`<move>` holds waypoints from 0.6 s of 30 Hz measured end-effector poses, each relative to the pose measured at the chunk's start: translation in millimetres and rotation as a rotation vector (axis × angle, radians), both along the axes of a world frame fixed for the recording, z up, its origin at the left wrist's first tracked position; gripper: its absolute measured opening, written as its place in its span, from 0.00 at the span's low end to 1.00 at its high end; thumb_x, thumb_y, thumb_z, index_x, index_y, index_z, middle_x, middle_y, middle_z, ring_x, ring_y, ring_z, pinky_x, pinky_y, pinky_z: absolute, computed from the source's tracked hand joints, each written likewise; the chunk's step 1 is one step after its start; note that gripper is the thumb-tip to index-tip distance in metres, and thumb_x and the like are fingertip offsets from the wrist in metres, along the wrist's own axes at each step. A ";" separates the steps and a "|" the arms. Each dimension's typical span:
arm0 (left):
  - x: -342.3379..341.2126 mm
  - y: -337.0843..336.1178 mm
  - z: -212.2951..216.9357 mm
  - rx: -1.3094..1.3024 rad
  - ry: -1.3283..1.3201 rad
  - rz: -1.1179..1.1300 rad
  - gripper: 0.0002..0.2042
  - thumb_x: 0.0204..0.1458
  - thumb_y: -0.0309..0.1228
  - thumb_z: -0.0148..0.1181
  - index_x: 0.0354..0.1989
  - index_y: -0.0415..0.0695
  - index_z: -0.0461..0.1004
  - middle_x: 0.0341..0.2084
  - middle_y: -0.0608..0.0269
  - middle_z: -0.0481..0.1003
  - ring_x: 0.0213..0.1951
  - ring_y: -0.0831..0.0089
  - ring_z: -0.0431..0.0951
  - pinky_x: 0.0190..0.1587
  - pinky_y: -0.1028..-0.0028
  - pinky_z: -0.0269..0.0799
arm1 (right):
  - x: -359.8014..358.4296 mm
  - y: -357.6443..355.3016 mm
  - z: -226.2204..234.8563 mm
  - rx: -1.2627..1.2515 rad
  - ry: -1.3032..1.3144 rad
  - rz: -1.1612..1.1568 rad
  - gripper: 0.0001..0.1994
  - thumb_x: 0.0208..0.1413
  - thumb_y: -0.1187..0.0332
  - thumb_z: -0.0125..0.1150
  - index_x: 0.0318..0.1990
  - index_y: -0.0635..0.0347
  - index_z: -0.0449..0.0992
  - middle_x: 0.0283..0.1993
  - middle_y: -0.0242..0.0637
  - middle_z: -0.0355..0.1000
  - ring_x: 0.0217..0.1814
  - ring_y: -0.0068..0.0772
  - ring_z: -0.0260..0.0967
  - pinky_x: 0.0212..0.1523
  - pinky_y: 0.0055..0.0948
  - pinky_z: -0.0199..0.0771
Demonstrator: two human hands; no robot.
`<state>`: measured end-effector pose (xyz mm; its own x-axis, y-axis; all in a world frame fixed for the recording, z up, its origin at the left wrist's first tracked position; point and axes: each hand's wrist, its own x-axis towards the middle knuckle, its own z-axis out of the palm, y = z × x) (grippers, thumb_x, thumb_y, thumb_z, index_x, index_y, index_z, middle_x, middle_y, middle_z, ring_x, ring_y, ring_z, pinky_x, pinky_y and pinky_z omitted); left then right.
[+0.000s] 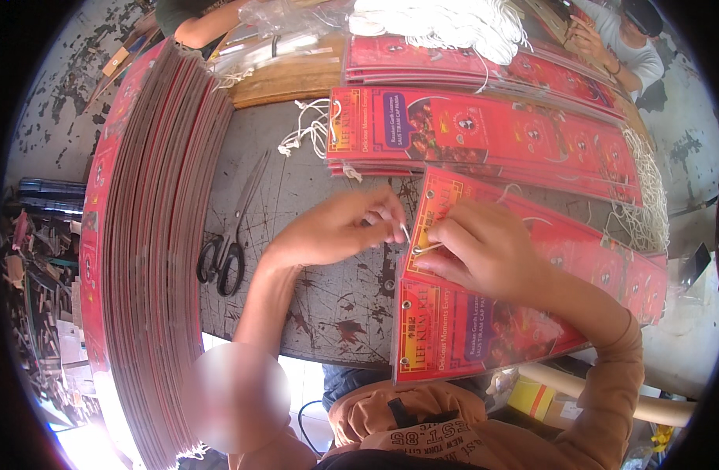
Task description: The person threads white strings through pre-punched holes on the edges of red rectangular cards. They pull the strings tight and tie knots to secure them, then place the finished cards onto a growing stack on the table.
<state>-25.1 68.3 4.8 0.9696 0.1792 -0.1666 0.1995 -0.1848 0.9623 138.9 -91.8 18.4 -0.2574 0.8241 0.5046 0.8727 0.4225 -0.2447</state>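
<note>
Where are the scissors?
In the head view, the scissors lie on the grey table, at left, between the big stack and the left hand.

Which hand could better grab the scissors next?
Probably the left hand: the black-handled scissors lie nearer it, though its fingers pinch white cord. The right hand is farther off, over a red banner.

Scissors [232, 235], panels [484, 333] on perhaps metal table [328, 290]

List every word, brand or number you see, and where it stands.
I won't copy wording; print stands here:
Card under the right hand: letters at its yellow end, partly covered.
Lower card: legible lettering, yellow end and purple panel.
Upper card: likewise.
Shirt: dark letters, upside down.
Left stack: print too small.
</note>
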 end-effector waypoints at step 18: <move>8.1 7.9 12.7 -0.341 -0.511 0.874 0.06 0.62 0.32 0.45 0.40 0.44 0.66 0.17 0.77 0.56 0.19 0.89 0.50 0.18 0.85 0.45 | 8.4 1.9 13.0 -0.169 0.056 0.032 0.10 0.47 0.66 0.64 0.30 0.58 0.69 0.25 0.36 0.67 0.27 0.39 0.67 0.29 0.35 0.66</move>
